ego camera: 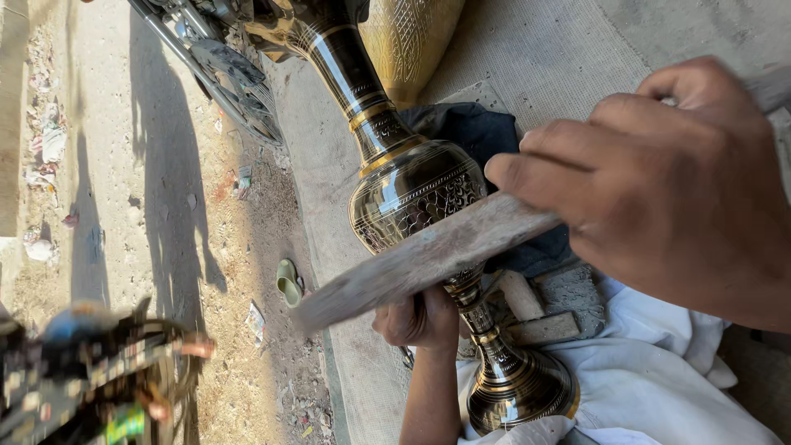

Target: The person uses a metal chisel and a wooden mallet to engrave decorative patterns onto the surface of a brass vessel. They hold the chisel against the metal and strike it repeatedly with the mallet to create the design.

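Closest to the camera, the right hand (659,181) was clenched around one end of a flat wooden stick (420,264), fingers curled over its top. The stick slanted down and away from that grip, its far end crossing the round belly of an engraved brass vase (416,194). Just beyond and below the stick, the left hand (420,317) was wrapped tight around the vase's narrow stem, under the belly and partly hidden by the wood. The vase lay tilted, its flared foot (519,387) resting on white cloth (659,387) near the lower edge of the grey mat (544,49), its long neck pointing toward the mat's top edge. A dark cloth (478,132) lay behind the belly. Farther off, past the mat's left edge, dusty ground (165,206) held litter and a motorcycle wheel (235,82).
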The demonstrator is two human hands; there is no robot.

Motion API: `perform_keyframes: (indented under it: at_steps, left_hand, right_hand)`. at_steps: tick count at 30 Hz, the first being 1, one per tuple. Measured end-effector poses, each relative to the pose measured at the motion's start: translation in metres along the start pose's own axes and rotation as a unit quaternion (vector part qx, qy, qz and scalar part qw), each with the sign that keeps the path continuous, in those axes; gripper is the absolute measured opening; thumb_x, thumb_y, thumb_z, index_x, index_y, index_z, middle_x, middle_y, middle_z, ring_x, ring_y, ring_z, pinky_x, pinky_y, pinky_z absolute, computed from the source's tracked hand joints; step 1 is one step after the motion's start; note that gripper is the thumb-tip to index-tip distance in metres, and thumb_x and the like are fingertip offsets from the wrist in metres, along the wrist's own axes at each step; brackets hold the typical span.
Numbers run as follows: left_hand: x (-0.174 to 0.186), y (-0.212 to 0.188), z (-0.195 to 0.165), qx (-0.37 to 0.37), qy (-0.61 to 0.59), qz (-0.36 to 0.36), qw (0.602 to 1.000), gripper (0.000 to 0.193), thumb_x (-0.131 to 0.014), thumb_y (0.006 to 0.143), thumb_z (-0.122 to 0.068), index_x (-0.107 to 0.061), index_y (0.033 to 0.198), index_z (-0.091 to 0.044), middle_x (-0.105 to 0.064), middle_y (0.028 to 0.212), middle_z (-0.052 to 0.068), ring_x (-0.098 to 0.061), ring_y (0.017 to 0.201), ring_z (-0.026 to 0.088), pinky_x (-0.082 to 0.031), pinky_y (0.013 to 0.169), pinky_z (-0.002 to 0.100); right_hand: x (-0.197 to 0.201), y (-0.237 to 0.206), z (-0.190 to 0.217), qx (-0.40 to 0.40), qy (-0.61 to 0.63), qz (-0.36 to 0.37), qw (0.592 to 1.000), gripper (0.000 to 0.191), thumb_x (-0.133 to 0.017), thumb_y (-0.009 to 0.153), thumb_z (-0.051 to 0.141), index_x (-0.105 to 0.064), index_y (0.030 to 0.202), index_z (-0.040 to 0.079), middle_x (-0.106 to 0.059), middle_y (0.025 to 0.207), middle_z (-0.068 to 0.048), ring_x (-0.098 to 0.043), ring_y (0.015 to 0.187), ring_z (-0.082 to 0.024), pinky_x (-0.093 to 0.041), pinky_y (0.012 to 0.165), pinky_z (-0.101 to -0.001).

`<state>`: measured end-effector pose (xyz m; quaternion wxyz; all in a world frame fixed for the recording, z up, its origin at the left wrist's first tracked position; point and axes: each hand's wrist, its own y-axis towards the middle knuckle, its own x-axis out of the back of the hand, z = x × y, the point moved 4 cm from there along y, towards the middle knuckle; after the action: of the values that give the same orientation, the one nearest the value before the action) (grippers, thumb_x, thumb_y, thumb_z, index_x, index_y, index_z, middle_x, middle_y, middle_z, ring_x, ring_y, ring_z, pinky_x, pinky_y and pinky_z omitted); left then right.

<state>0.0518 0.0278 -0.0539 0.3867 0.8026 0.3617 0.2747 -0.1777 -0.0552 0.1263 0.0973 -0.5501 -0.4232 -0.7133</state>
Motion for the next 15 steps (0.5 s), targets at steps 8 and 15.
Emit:
perform_keyframes:
  at_steps: [8, 15]
  left_hand:
    - [-0.001, 0.004, -0.005, -0.035, -0.034, 0.014, 0.999, 0.011, -0.077, 0.087, 0.004, -0.075, 0.087, -0.006, -0.076, 0.080, 0.003, -0.070, 0.072, 0.006, -0.054, 0.069, 0.023]
    - [-0.001, 0.007, -0.007, -0.021, -0.004, 0.015, 1.000, 0.006, -0.078, 0.086, 0.002, -0.075, 0.088, -0.003, -0.077, 0.082, 0.006, -0.071, 0.071, 0.007, -0.056, 0.069, 0.024]
  right_hand:
    - [-0.019, -0.020, -0.006, -0.055, 0.122, -0.020, 0.991, 0.038, -0.071, 0.067, 0.013, -0.074, 0.105, 0.015, -0.070, 0.088, 0.009, -0.066, 0.081, -0.013, -0.041, 0.080, -0.0408]
    - [-0.017, -0.028, -0.003, -0.048, 0.051, -0.027, 0.997, 0.025, -0.073, 0.074, 0.014, -0.075, 0.099, 0.016, -0.070, 0.087, 0.007, -0.064, 0.077, -0.015, -0.042, 0.085, -0.0420]
